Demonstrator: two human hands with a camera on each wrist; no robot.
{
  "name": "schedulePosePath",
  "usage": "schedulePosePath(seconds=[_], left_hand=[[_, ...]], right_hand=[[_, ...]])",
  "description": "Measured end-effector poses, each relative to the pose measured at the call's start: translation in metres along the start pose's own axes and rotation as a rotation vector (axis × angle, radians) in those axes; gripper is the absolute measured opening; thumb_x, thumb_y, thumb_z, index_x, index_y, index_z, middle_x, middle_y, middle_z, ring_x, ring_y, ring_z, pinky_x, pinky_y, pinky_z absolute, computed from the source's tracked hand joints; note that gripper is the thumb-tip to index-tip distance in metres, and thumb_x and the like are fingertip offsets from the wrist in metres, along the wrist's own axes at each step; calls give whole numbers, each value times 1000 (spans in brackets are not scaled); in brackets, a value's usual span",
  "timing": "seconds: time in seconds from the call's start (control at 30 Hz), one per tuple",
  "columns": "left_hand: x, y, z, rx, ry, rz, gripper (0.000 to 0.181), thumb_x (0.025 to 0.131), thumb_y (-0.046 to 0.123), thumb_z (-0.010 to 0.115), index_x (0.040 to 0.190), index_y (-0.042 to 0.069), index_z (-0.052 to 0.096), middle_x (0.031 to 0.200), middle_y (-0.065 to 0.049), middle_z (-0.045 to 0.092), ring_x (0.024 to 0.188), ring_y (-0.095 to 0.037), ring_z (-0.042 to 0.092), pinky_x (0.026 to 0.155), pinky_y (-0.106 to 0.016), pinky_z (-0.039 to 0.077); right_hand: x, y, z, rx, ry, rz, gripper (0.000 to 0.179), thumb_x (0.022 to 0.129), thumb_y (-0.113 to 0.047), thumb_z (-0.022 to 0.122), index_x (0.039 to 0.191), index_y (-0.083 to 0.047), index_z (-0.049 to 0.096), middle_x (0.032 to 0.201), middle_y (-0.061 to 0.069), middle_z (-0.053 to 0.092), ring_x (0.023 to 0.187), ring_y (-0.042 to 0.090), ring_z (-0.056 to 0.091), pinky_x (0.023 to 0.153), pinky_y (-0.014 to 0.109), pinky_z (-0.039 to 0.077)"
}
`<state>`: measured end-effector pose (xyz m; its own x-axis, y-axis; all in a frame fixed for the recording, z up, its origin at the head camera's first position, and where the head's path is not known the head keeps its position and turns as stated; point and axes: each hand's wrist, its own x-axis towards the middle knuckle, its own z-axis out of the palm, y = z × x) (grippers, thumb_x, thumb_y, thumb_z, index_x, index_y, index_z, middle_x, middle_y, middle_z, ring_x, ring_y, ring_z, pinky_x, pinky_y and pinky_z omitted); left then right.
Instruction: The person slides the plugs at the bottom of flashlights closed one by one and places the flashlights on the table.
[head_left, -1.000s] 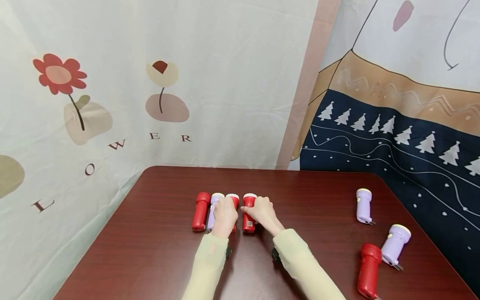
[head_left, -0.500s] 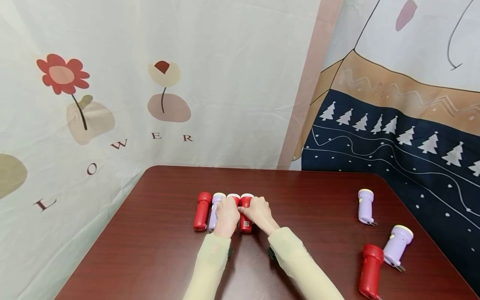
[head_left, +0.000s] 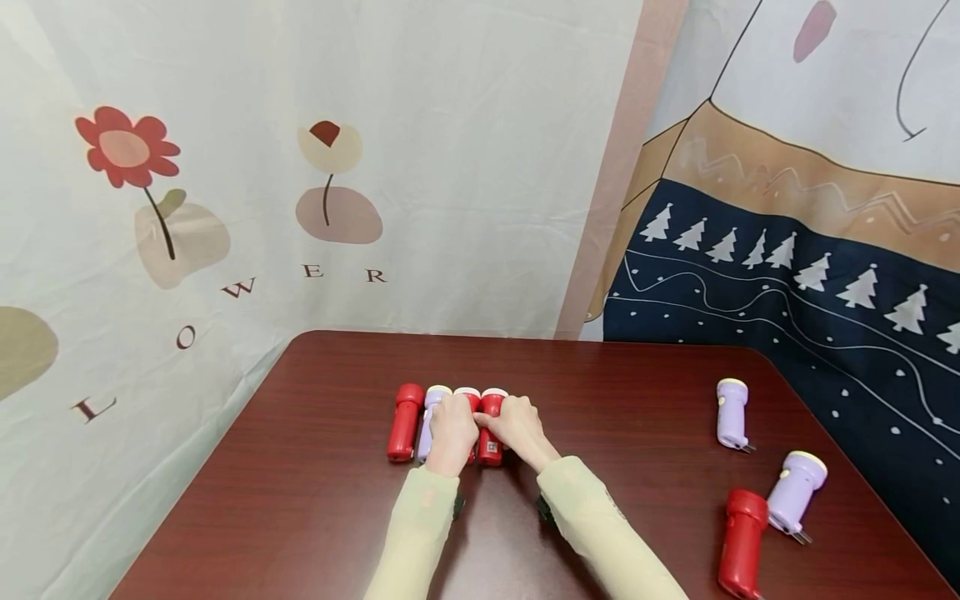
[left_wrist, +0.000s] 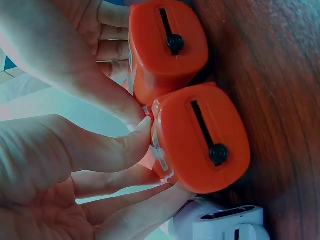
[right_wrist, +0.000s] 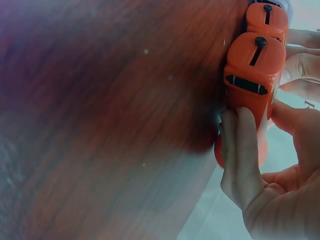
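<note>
Four flashlights lie side by side in a row on the table. My left hand (head_left: 453, 429) grips the red flashlight (left_wrist: 202, 140) that is third from the left, its thumb on top and fingers along the side. Right beside it, my right hand (head_left: 517, 423) holds the red flashlight with a white rim (head_left: 491, 450) at the row's right end, thumb over it and fingers along its outer side. In the left wrist view the two red bodies sit against each other. A lilac flashlight (head_left: 428, 429) is just left of my left hand, and another red flashlight (head_left: 405, 422) ends the row.
Over on the right of the dark red wooden table (head_left: 315, 525) lie a lilac flashlight (head_left: 731, 414), a second lilac flashlight (head_left: 797, 492) with plug prongs out, and a red flashlight (head_left: 742, 542). A printed cloth (head_left: 465, 167) hangs behind the table.
My right hand has slid its red flashlight leftward, closing the gap to the one under my left hand. Over the last half second both hands have stayed nearly still.
</note>
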<state>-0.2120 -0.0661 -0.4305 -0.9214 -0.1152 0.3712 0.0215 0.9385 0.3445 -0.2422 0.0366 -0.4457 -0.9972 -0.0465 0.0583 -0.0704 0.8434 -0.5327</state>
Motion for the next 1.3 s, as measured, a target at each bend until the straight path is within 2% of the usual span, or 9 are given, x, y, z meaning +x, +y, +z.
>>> schedulePosePath(seconds=[0.17,0.3,0.47,0.67,0.87,1.07,1.3], left_hand=[[0,0,-1,3,-13,7,7,72,3,72,73,-2,67,70,-21,63,64,-36,61,57,-42,53],[0,-1,-1,14,-23,12,9,72,3,73,72,-2,66,69,-20,62,64,-35,61,58,-41,53],[0,-1,-1,20,-35,14,9,71,4,73,72,-2,66,69,-20,62,64,-34,61,58,-40,52],[1,-1,0,9,-53,-11,10,72,4,73,73,-3,65,71,-21,63,65,-35,61,58,-41,53],[-1,-2,0,-5,-37,4,9,71,2,73,73,-3,66,70,-21,62,65,-35,61,59,-41,53],[0,-3,-1,-4,-25,18,5,71,0,70,72,-2,65,70,-21,62,65,-36,62,60,-42,52],[-1,-4,-1,-14,-41,10,5,71,0,67,72,-4,65,70,-21,62,66,-36,62,60,-42,53]], right_hand=[[1,2,-1,-25,-31,-11,41,83,-44,68,65,-7,60,57,6,55,51,20,53,48,30,44],[1,4,-3,-73,-62,6,43,85,-48,63,70,-8,61,59,5,55,53,21,54,50,32,46],[0,5,-5,-124,-71,22,45,86,-52,60,73,-9,61,62,7,56,57,24,57,52,36,48],[-1,6,-7,-158,-85,17,46,86,-54,59,73,-10,62,63,7,57,59,25,58,53,36,47],[0,7,-11,-181,-83,6,48,86,-55,58,72,-9,63,69,11,62,63,28,61,52,38,47],[6,20,-27,-197,-65,16,49,87,-54,58,67,-9,62,73,14,65,63,28,61,52,37,47],[21,52,-64,-237,-20,43,49,89,-52,57,71,-7,63,77,17,65,64,29,61,52,38,48]])
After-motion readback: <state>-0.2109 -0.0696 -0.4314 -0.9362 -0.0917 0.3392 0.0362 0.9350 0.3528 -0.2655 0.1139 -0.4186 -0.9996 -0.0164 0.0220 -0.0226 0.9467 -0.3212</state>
